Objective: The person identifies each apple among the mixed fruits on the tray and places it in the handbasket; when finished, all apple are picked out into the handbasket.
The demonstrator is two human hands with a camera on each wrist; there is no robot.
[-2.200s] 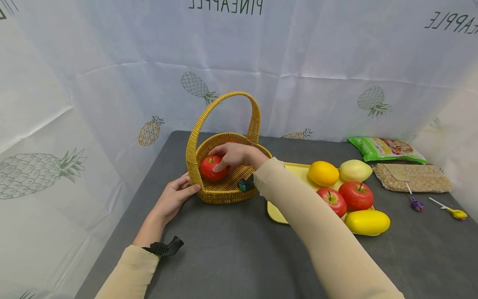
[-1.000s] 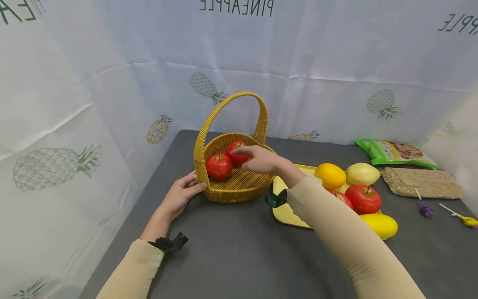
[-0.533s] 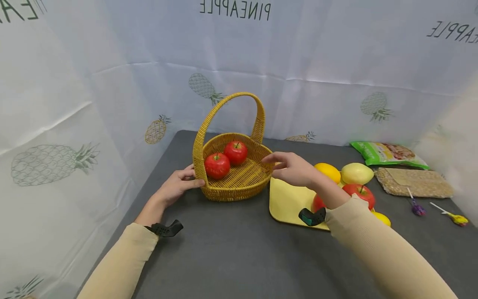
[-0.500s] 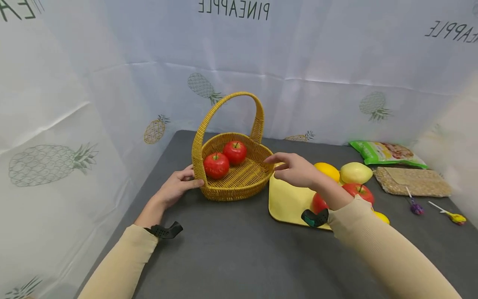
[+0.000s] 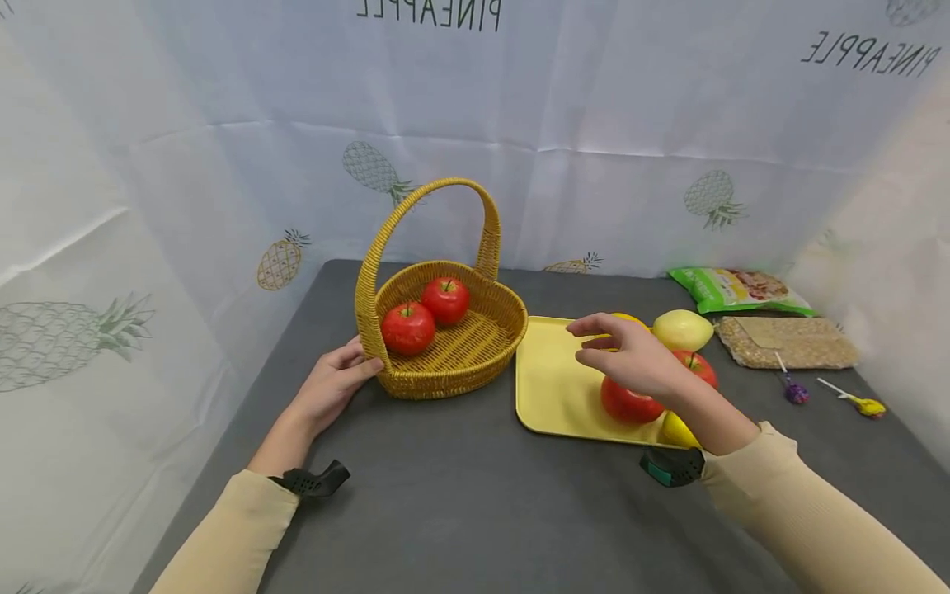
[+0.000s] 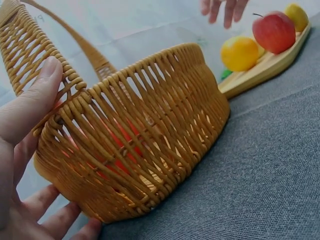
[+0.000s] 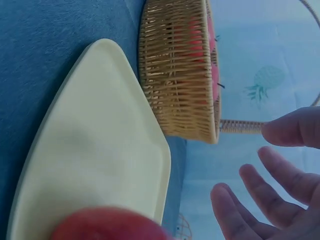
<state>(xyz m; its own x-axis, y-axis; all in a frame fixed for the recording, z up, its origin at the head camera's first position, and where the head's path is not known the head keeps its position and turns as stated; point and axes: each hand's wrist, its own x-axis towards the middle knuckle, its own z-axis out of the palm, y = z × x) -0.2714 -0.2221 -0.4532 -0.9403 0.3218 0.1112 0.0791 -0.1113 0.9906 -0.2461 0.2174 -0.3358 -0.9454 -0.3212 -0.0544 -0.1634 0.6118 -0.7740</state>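
Note:
A yellow wicker basket (image 5: 445,384) with a tall arched handle holds two red apples, one nearer (image 5: 407,328) and one behind it (image 5: 445,300). My left hand (image 5: 334,384) grips the basket's left end; in the left wrist view its thumb (image 6: 42,92) lies by the handle base and its fingers lie against the woven wall. My right hand (image 5: 631,355) hovers with parted fingers and nothing in them, above a pale yellow tray (image 5: 549,388). Under it sit red apples (image 5: 627,406) and an orange fruit, largely hidden in the head view but plain in the left wrist view (image 6: 240,53).
A pale yellow fruit (image 5: 683,330) and a partly covered yellow fruit (image 5: 677,431) share the tray. Farther right lie a green packet (image 5: 742,290), a bag of grains (image 5: 787,341), a purple lollipop (image 5: 797,392) and a yellow lollipop (image 5: 868,407). A white pineapple-print cloth hangs behind.
The right hand has let go of the nearer apple inside the basket and moved right, over the tray's fruit. My left hand has stayed at the basket's left end.

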